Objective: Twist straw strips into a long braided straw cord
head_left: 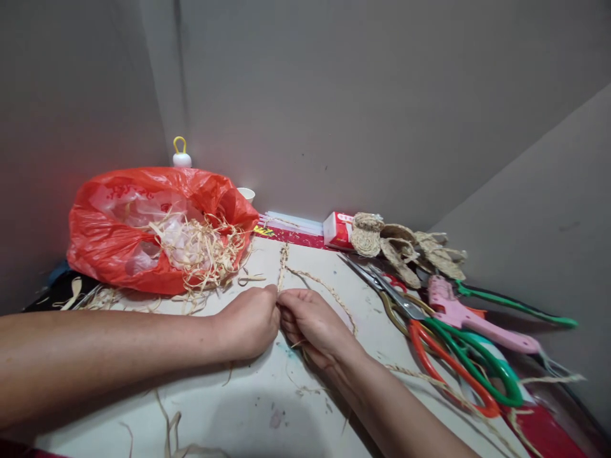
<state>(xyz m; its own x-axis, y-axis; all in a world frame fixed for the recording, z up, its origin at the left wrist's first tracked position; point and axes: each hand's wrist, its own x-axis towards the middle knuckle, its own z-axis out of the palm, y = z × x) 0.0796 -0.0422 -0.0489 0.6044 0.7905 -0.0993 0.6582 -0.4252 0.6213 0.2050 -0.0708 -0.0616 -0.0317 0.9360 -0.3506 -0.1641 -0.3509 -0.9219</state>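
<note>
A pale braided straw cord [283, 261] runs away from me up the middle of the white board [267, 394]. Its near end disappears between my two hands, which meet there. My left hand [251, 323] is curled into a fist around it, thumb side up. On the other side my right hand [312, 321] pinches the straw close against the left, its fingertips partly hidden. From the upper part of the braid a thin twisted strand [329, 292] curves off to the right and passes behind my right wrist.
At the left a red plastic bag [109, 222] spills loose straw strips [210, 248]. Scissors with green and orange handles [410, 310], a pink glue gun [458, 312], small woven straw slippers [398, 248] and a red-and-white box [338, 230] lie at the right. Grey walls [305, 114] enclose the back.
</note>
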